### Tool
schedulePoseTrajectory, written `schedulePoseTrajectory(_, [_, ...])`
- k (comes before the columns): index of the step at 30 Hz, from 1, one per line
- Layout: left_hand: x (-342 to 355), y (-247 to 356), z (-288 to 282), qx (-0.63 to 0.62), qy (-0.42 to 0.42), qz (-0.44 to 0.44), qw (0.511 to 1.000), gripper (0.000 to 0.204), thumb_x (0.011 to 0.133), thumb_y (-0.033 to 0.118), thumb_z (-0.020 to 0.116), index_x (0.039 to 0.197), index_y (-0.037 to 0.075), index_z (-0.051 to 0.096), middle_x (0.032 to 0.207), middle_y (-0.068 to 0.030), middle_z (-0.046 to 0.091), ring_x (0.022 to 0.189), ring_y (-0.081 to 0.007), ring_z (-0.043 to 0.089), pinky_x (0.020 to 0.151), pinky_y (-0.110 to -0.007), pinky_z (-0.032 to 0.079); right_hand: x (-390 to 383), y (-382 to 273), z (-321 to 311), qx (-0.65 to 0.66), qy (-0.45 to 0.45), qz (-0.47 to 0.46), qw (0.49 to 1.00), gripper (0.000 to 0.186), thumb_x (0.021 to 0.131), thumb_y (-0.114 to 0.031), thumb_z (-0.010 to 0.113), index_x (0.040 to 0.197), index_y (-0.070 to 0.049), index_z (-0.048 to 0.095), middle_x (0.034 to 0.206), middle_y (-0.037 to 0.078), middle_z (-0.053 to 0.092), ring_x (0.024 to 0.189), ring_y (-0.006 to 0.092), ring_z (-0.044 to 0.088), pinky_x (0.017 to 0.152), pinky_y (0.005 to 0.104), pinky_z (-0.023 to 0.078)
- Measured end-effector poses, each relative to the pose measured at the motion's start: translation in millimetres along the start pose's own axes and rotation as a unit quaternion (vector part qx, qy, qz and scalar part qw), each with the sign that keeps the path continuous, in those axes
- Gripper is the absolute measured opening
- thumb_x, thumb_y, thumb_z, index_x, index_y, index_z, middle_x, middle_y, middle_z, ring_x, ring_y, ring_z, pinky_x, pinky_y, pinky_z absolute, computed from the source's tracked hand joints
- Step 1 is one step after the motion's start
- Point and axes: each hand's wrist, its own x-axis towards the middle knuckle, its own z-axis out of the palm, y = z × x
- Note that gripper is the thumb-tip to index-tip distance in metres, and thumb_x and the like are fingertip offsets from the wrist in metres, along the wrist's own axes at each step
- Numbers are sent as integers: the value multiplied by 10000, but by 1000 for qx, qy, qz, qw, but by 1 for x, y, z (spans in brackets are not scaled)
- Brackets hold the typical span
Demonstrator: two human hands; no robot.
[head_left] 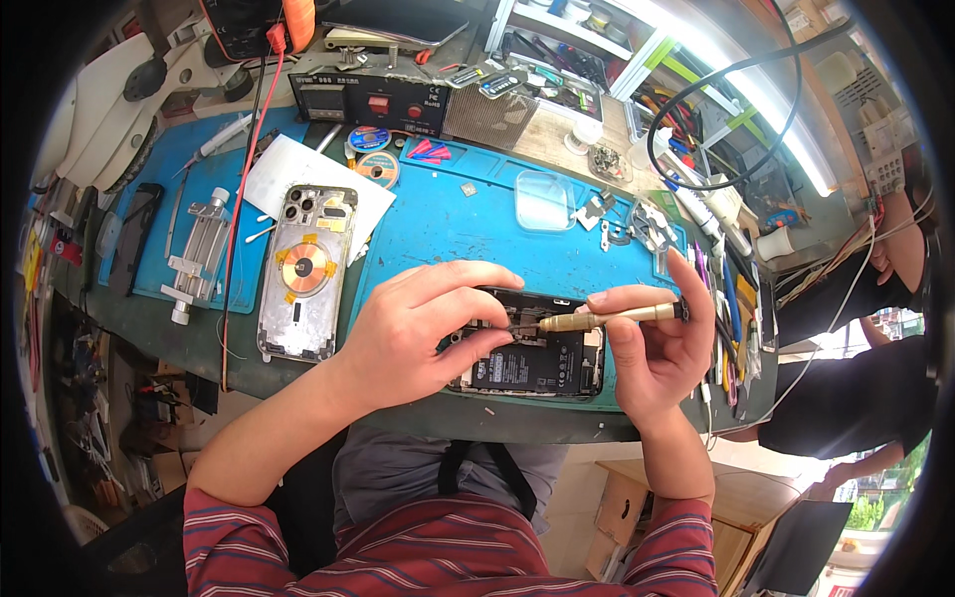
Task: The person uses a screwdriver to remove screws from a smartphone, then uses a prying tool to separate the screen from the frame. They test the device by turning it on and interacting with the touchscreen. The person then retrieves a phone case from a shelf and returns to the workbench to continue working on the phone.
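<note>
An opened smartphone [593, 363] lies on the blue mat in front of me, its black battery [537, 366] and inner parts exposed. My right hand [657, 368] grips a slim screwdriver [587, 319] with a gold and cream handle, held nearly level, its tip pointing left over the phone's inside. From the left, my left hand [413, 318] reaches over the phone's left part. Its thumb and forefinger come together close to the screwdriver's tip, and whatever they pinch is too small to make out.
A phone's back housing [274, 313] with a copper coil lies left on white paper, beside a metal clamp [200, 244]. Beyond the phone are a clear plastic box [545, 202] and small metal parts [652, 227]. Pens and tools [736, 308] crowd the right edge. Another person [846, 348] is at right.
</note>
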Motion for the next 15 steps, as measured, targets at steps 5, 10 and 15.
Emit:
schedulePoseTrajectory(5, [1,2,-1,8,3,5,1000,194,757,9,804,884,57,666,1141,-115,710,981,-276,700,793,-351,561,1,0,-1,-9,-5,-6,1000,638,937,27,668,1467,71,316,983,205,720,903,231,726,848,319,551])
schedulePoseTrajectory(10, [0,1,-1,16,5,3,1000,184,762,-9,786,880,59,662,1133,-118,712,972,-274,703,785,-347,562,1,2,1,-1,-6,-5,1000,635,940,23,667,1467,69,317,989,205,721,912,231,726,851,312,551])
schedulePoseTrajectory(15, [1,1,0,15,9,12,1000,181,762,-20,773,880,57,660,1131,-120,712,973,-276,704,784,-347,564,0,2,0,1,-4,-2,1000,635,937,28,669,1465,68,319,992,205,718,921,234,725,848,307,554])
